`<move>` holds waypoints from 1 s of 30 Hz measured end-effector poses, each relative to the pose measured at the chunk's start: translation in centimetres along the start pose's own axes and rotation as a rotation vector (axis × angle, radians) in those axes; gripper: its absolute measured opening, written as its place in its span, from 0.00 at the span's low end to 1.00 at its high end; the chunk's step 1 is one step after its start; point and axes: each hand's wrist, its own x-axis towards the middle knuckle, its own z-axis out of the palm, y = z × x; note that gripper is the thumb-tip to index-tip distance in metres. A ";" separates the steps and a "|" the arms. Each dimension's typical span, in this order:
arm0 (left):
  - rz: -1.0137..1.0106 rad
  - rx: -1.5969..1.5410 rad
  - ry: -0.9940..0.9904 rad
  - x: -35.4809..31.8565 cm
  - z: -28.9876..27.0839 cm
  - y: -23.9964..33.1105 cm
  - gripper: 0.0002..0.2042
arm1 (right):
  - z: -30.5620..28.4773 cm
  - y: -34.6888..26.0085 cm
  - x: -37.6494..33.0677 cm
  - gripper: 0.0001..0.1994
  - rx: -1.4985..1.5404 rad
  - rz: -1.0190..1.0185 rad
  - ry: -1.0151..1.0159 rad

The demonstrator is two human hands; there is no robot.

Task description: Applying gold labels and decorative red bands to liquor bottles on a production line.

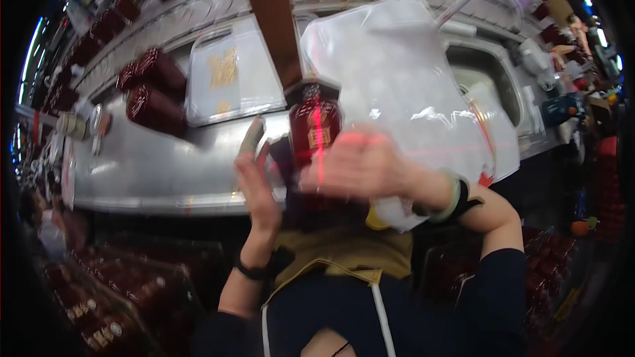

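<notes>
A dark red glossy bottle or jar [316,119] with a dark top and a gold mark stands in front of me at the counter edge. My right hand [364,165], smeared by motion, lies across its lower front; its fingertips are too blurred to show a grip. On the bottle's left, my left hand [256,185] is raised with fingers stretched out and apart, holding nothing I can see. A dark patch between the left hand and the bottle cannot be made out. Thin red light lines cross the bottle and right hand.
More dark red containers [155,109] stand at the left on the steel counter [126,172]. A white tray [251,86] carries small beige pieces. Clear plastic sheeting [390,59] covers the right side, beside a sink [489,79]. A brown post [268,13] rises behind the bottle.
</notes>
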 end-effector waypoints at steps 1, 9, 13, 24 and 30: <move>-0.065 -0.065 -0.027 -0.2 0.1 0.1 0.39 | 0.2 0.6 -0.3 0.13 0.117 0.274 0.078; -0.272 -0.135 -0.100 0.6 1.9 0.4 0.43 | -0.3 -3.0 -2.9 0.13 0.328 0.281 -0.031; -0.341 -0.264 -0.168 1.2 3.1 0.7 0.32 | 1.8 -3.3 -3.3 0.13 0.498 1.079 0.273; -0.329 -0.218 -0.186 0.9 4.4 1.8 0.28 | 2.7 -2.7 -2.9 0.13 0.134 1.119 0.185; -0.287 -0.271 -0.185 0.7 4.5 1.5 0.32 | 2.9 -2.6 -2.9 0.12 0.114 1.126 0.256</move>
